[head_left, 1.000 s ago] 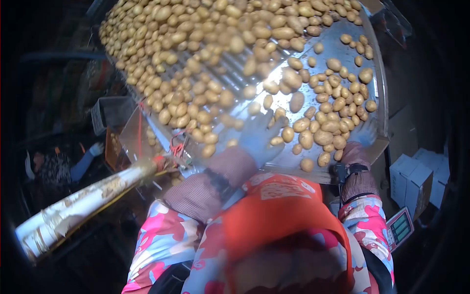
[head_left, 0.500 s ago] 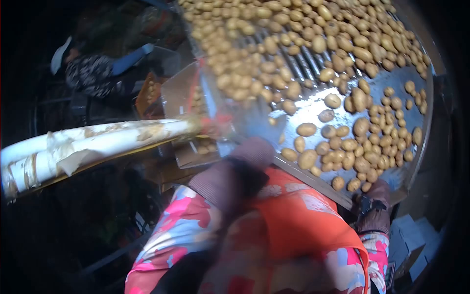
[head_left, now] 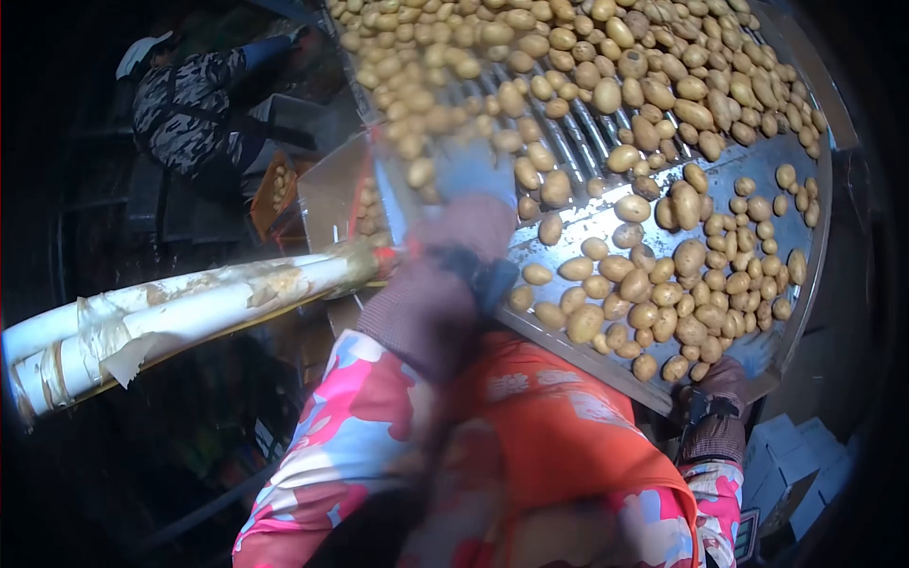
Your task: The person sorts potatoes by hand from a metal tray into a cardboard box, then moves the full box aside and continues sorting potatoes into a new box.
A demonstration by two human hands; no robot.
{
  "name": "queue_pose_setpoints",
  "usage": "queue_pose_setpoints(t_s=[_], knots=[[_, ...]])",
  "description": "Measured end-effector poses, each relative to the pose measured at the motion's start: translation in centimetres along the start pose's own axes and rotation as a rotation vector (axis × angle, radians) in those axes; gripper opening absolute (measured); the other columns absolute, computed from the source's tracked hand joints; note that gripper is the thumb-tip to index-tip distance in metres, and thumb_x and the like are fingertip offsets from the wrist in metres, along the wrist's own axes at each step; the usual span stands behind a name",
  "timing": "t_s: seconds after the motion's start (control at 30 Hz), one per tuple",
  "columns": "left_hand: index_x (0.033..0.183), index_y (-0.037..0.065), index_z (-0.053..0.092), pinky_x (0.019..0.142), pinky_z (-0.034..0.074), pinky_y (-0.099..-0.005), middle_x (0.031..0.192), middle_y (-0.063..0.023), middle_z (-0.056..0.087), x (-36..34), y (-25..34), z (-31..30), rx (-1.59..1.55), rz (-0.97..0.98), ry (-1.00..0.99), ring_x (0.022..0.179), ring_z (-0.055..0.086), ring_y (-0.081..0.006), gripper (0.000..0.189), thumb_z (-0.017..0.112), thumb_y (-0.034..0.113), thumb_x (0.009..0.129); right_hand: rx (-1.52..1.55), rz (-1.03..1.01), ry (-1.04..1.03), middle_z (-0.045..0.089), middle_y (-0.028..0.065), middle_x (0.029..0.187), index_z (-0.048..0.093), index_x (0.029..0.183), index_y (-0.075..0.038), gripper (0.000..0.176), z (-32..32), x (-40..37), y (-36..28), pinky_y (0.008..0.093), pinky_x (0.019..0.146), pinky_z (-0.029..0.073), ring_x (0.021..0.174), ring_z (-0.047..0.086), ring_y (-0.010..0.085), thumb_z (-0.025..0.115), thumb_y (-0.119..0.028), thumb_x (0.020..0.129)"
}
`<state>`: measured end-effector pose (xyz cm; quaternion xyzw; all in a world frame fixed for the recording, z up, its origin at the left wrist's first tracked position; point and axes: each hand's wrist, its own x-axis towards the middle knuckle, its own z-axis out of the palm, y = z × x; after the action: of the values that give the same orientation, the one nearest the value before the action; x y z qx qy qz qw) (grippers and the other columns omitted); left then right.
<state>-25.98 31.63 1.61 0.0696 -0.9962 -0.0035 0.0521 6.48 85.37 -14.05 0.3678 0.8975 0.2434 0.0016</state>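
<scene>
My left hand, in a blue glove and smeared by motion, reaches in at the left side of a metal sorting tray. Its fingers meet the potatoes piled there. Dark bands circle both wrists over mauve cuffs. My right hand rests at the tray's near right corner, close to the lowest potatoes; its fingers are hidden. Loose potatoes are spread over the tray's flat front, and a thick heap covers the slatted part behind.
White pipes wrapped in tape jut in from the left. Beyond them stand a cardboard box with potatoes and an orange crate. Another person in a camouflage top works at upper left. White boxes are stacked at lower right.
My left hand has moved up and left, from the tray's front edge to the potatoes at its left side. More potatoes lie near the front left edge. My right hand stays at the corner.
</scene>
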Motion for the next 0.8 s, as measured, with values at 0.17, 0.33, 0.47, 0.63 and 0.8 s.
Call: queue_pose_setpoints(t_s=[0.17, 0.33, 0.47, 0.63, 0.8], knots=[[0.113, 0.006, 0.065, 0.094, 0.049, -0.0460, 0.120, -0.0173, 0.061, -5.4, 4.7, -6.7, -0.334, 0.096, -0.226, 0.109, 0.060, -0.0365, 0.029, 0.059, 0.025, 0.092, 0.012, -0.069, 0.056, 0.041, 0.0154, 0.157, 0.038, 0.154, -0.009, 0.060, 0.9, -0.2, 0.6, 0.0493, 0.120, 0.029, 0.148, 0.034, 0.0342, 0.045, -0.041, 0.103], [0.113, 0.007, 0.065, 0.089, 0.050, -0.0477, 0.116, -0.0162, 0.062, -12.3, 9.3, -2.8, -0.571, 0.537, -0.233, 0.104, 0.062, -0.0370, 0.026, 0.059, 0.015, 0.089, 0.180, 0.060, 0.095, 0.044, 0.0161, 0.155, 0.044, 0.151, -0.008, 0.052, -0.9, -0.5, -1.9, 0.0508, 0.120, 0.029, 0.147, 0.036, 0.0346, 0.045, -0.029, 0.103], [0.119, 0.008, 0.063, 0.086, 0.051, -0.0493, 0.115, -0.0145, 0.063, -15.3, 9.8, -4.8, -0.740, 0.919, -0.311, 0.100, 0.063, -0.0364, 0.034, 0.060, 0.009, 0.086, 0.207, 0.124, 0.037, 0.041, 0.0150, 0.156, 0.039, 0.155, -0.014, 0.054, -0.7, -0.5, -2.4, 0.0513, 0.121, 0.026, 0.149, 0.032, 0.0348, 0.043, -0.035, 0.104], [0.124, 0.009, 0.061, 0.080, 0.052, -0.0468, 0.113, -0.0129, 0.063, -18.6, 12.8, -6.1, -0.393, 1.172, -0.575, 0.096, 0.064, -0.0333, 0.046, 0.066, 0.006, 0.078, 0.432, 0.192, 0.035, 0.044, 0.0161, 0.153, 0.043, 0.151, -0.017, 0.050, -3.7, 0.1, -2.8, 0.0531, 0.119, 0.027, 0.146, 0.036, 0.0366, 0.046, -0.034, 0.104], [0.123, 0.013, 0.062, 0.077, 0.053, -0.0442, 0.109, -0.0102, 0.061, -14.5, 16.1, -3.0, -0.517, 1.373, -0.234, 0.090, 0.065, -0.0315, 0.048, 0.068, 0.006, 0.076, 0.378, 0.151, 0.058, 0.044, 0.0163, 0.153, 0.044, 0.151, -0.015, 0.050, -5.4, -0.3, -3.1, 0.0539, 0.118, 0.028, 0.145, 0.037, 0.0368, 0.045, -0.035, 0.105]])
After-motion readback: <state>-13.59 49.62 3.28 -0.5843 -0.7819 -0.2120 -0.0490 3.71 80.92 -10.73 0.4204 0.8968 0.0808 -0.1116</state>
